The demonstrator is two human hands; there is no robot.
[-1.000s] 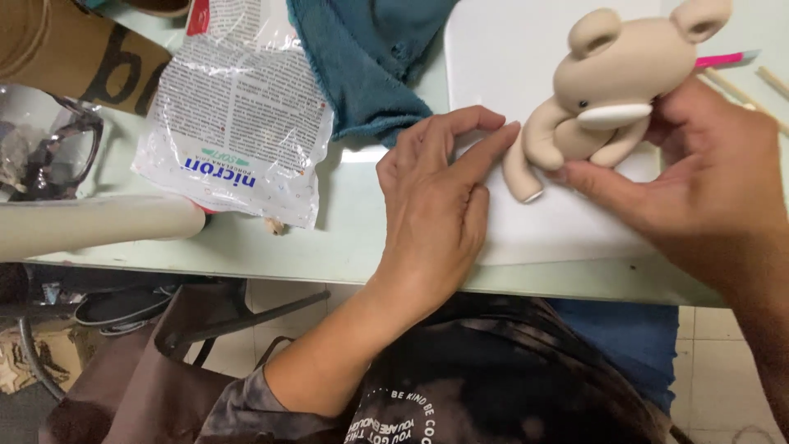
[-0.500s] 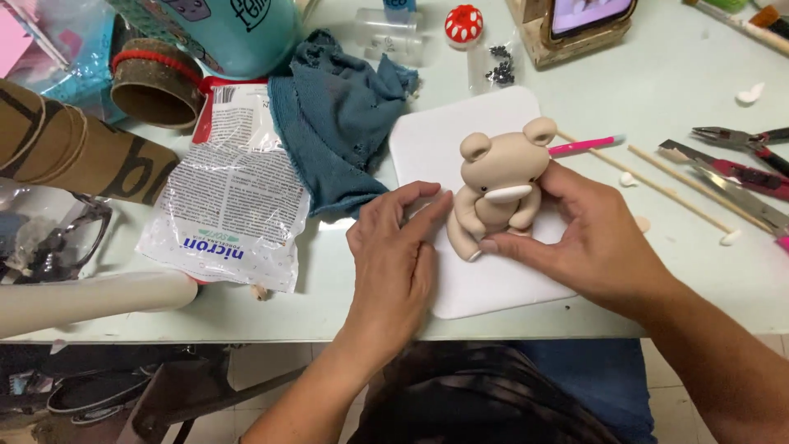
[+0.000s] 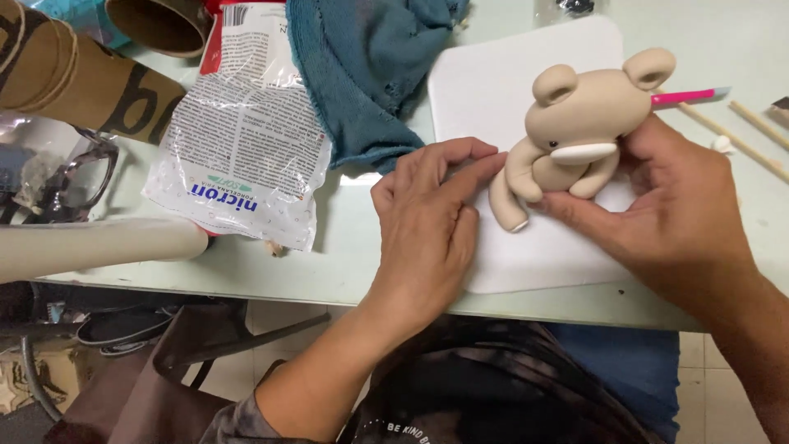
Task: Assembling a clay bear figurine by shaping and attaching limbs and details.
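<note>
Pale green table [image 3: 246, 271], bearing a white mat [image 3: 485, 99] near its front edge. Beside it, a printed plastic bag [image 3: 246, 140] and teal cloth [image 3: 362, 74]. Flat on the mat's edge, left hand [image 3: 427, 222], fingers extended, gripping nothing, fingertips touching beige clay figure [image 3: 575, 123]. Cupped around that upright figure, right hand [image 3: 674, 214]. Behind, pink tool [image 3: 686, 96].

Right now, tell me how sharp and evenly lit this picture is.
Head view: sharp on the clay figure and both hands, left hand, right hand; soft, even light, faint shadows on the white mat; mild glare on the plastic bag.
</note>
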